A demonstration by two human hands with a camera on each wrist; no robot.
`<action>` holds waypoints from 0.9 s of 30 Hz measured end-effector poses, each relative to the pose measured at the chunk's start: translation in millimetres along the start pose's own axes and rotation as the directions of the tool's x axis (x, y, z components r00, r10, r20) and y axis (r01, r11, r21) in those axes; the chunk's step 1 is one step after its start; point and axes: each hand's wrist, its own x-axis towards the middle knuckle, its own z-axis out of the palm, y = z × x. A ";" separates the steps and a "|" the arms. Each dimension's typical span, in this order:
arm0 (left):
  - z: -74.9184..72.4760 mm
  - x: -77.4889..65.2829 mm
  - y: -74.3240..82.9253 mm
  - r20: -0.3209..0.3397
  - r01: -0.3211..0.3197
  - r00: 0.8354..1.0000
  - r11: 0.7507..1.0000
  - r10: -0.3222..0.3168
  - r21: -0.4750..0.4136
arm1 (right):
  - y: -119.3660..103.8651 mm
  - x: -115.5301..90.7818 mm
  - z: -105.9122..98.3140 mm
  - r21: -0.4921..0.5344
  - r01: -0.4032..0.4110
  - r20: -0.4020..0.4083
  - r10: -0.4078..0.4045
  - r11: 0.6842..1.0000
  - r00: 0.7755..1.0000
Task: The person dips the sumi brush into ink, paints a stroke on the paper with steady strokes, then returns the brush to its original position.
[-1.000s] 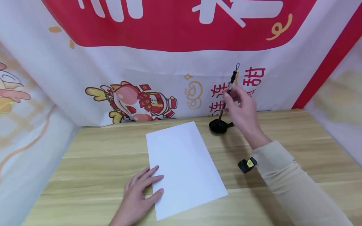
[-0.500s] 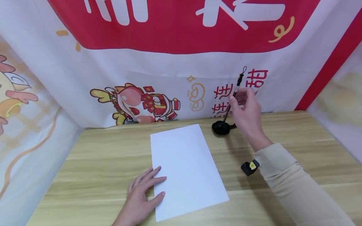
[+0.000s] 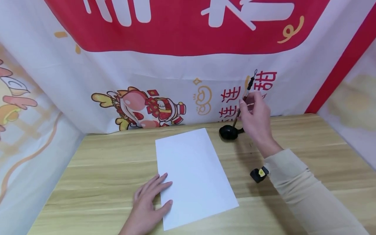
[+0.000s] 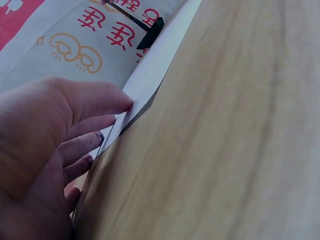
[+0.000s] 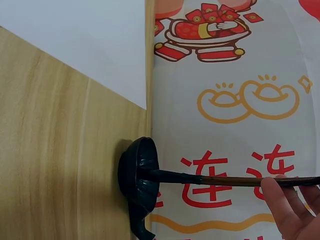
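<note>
My right hand (image 3: 256, 114) pinches the shaft of a writing brush (image 3: 236, 117), which leans up to the right and has a hanging loop on its top end. The brush's dark tip is down inside a small black ink dish (image 3: 228, 133) with a curved handle. In the right wrist view, the brush head (image 5: 170, 176) reaches into the bowl of the dish (image 5: 134, 175). My left hand (image 3: 148, 204) rests on the left edge of a blank white sheet of paper (image 3: 194, 173), fingers spread. From the left wrist, the thumb (image 4: 107, 99) lies on the sheet.
The wooden table (image 3: 105, 169) runs back to a printed cloth (image 3: 164, 71) hanging behind the dish. More cloth hangs at left and right. A small black-and-yellow device (image 3: 258, 174) is strapped at my right cuff.
The brush shaft tilts further to the right than a second ago, its tip staying in the dish. The left hand stays on the paper, and the head view has shifted slightly.
</note>
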 end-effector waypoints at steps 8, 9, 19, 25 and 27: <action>0.7 -2.8 0.1 -0.023 0.009 1.000 1.000 -0.010 -0.015 | 2.3 0.9 3.0 0.035 0.037 -0.038 -0.036 0.999 0.999; 1.0 -2.7 -0.2 -0.032 0.006 0.999 1.000 -0.006 -0.013 | 3.1 0.5 2.3 0.040 0.037 -0.039 -0.035 0.999 0.999; 3.3 1.3 0.0 -0.103 -0.064 0.993 0.998 0.066 0.023 | 7.4 -4.0 -5.6 0.065 0.019 -0.021 -0.018 0.998 1.000; 5.6 0.7 -1.8 -0.109 -0.093 0.989 0.995 0.096 0.030 | 11.0 -5.6 -7.8 0.065 -0.001 0.000 0.001 0.998 1.000; 7.3 0.3 -2.8 -0.109 -0.107 0.988 0.994 0.110 0.027 | 11.3 -5.0 -9.7 0.055 -0.001 0.006 0.001 0.999 1.000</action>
